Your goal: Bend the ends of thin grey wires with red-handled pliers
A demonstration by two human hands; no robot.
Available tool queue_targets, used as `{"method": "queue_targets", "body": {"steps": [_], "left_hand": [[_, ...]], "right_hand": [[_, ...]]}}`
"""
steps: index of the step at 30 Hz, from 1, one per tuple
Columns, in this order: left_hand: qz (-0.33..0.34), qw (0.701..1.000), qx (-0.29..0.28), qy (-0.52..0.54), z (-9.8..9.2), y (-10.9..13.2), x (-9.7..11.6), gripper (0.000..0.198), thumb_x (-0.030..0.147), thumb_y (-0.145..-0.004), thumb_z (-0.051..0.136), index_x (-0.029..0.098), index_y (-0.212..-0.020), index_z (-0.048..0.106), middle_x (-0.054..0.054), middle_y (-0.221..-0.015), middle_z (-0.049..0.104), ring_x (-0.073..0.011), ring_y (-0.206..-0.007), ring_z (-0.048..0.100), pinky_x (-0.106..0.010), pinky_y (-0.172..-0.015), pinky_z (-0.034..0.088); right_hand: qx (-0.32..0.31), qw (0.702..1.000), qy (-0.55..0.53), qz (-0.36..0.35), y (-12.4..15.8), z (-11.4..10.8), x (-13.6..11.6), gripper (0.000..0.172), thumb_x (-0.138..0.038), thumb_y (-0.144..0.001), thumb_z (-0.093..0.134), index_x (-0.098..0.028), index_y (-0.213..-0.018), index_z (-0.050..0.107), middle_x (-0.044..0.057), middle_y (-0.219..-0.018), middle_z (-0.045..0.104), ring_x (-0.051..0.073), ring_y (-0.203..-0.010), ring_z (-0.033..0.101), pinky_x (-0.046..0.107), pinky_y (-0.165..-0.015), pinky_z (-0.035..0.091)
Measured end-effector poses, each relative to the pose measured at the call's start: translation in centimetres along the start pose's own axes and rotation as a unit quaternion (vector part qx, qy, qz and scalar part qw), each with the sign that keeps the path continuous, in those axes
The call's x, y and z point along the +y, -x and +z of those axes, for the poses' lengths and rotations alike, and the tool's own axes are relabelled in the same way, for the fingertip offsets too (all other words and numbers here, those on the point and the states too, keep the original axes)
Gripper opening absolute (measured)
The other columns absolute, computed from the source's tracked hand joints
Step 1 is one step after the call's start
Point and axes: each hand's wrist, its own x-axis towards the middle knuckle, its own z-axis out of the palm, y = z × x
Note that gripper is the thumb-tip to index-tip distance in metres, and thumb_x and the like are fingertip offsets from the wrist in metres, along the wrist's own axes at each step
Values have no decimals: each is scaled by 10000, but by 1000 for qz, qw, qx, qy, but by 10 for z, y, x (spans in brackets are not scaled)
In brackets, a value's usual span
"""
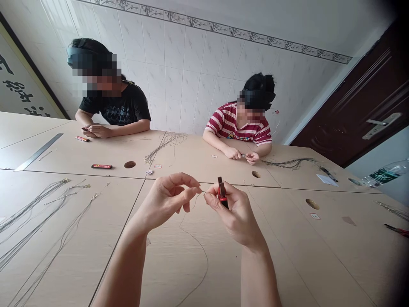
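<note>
My left hand [172, 194] pinches the end of a thin grey cord [206, 256] between thumb and forefinger. Facing it, my right hand [231, 209] grips the same cord close by with its thumb and forefinger. Tucked in the right hand is a small red-and-black tool [223, 197] with dark, squared tips pointing up; its lower part is hidden by the fingers. From the fingertips the cord hangs in a loose curve down to the tabletop [179, 277] between my forearms. Any small fitting at the pinched spot is too tiny to make out.
Bundles of cords [38, 204] lie at left, another cord bundle [162, 145] farther back. A black-and-red lighter-like item [101, 166], a steel ruler [40, 151] and a round table hole [130, 164] are nearby. Two people sit opposite. A bottle [388, 172] lies at right.
</note>
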Motion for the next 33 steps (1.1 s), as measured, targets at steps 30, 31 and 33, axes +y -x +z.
{"method": "queue_targets", "body": {"steps": [30, 31, 33], "left_hand": [[-3, 1000, -8, -14, 2, 1, -3, 170, 308, -850, 601, 170, -758, 639, 37, -573, 436, -74, -506, 309, -197, -445, 278], [-3, 1000, -10, -13, 1, 1, -3, 169, 307, -852, 599, 170, -763, 641, 35, -580, 448, -74, -508, 323, -197, -451, 294], [-1, 1000, -13, -12, 1, 1, -3, 164, 303, -853, 596, 168, -775, 645, 33, -587, 466, -75, -512, 356, -199, -467, 327]], "right_hand": [[-20, 1000, 0, 8, 0, 2, -1, 246, -290, -913, 539, -199, -698, 463, -37, -658, 426, 111, -625, 364, 248, -598, 325], [-20, 1000, 0, 7, -1, 2, -1, 243, -289, -915, 535, -199, -700, 464, -36, -661, 431, 112, -628, 364, 250, -603, 326], [-21, 1000, -3, 4, -1, 2, -1, 234, -281, -916, 531, -198, -706, 470, -34, -665, 442, 112, -633, 371, 253, -614, 329]]}}
